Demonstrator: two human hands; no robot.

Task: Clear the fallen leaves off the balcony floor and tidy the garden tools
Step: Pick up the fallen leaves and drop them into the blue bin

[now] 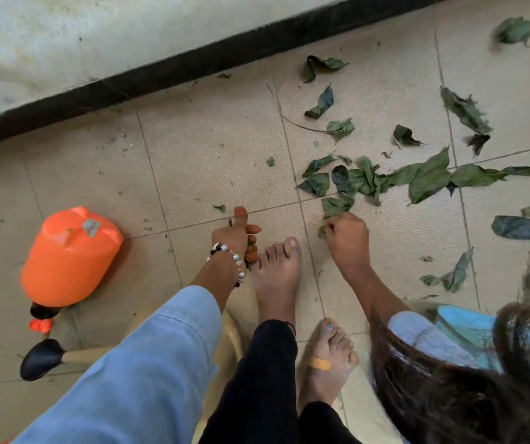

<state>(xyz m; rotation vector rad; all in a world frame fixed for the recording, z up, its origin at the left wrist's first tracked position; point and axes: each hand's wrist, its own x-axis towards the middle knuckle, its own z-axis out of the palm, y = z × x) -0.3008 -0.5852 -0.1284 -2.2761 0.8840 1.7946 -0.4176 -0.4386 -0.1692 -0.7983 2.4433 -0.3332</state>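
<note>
Green leaves, some twenty, litter tiles; one orange sprayer. Left hand clutches leaves; right hand pinches a leaf.

The leaves lie scattered over the tiled floor to the right, the thickest cluster just beyond the right hand. The left hand is beside the toes of the left foot, with the sprayer bottle lying on its side further left. A wall base runs along the far edge of the floor.
</note>
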